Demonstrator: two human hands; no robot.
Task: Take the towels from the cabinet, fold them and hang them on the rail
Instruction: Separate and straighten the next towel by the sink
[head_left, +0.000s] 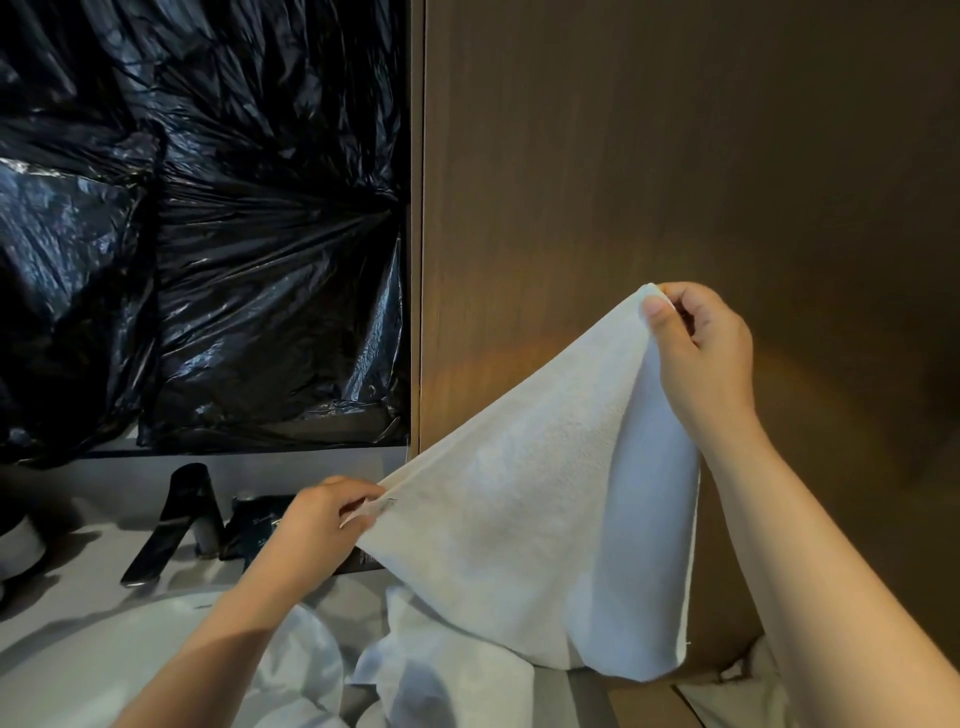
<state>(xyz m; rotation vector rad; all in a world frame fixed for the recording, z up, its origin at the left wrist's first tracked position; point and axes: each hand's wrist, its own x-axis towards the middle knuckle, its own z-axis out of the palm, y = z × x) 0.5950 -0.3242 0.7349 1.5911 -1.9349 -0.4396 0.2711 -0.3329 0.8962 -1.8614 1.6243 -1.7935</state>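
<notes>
A white towel (530, 499) hangs stretched between both hands in front of a dark wooden panel (675, 182). My right hand (701, 343) pinches its upper corner, raised high. My left hand (327, 514) pinches the lower left corner, near the counter. The towel is doubled over, with a smooth inner layer showing on its right side. More white cloth (441, 675) lies crumpled below it on the counter. No rail is in view.
Black plastic sheeting (197, 223) covers the wall area at the left. A dark faucet (171, 519) stands over a white basin (78, 654) at the lower left, with small dark items (254, 525) behind my left hand.
</notes>
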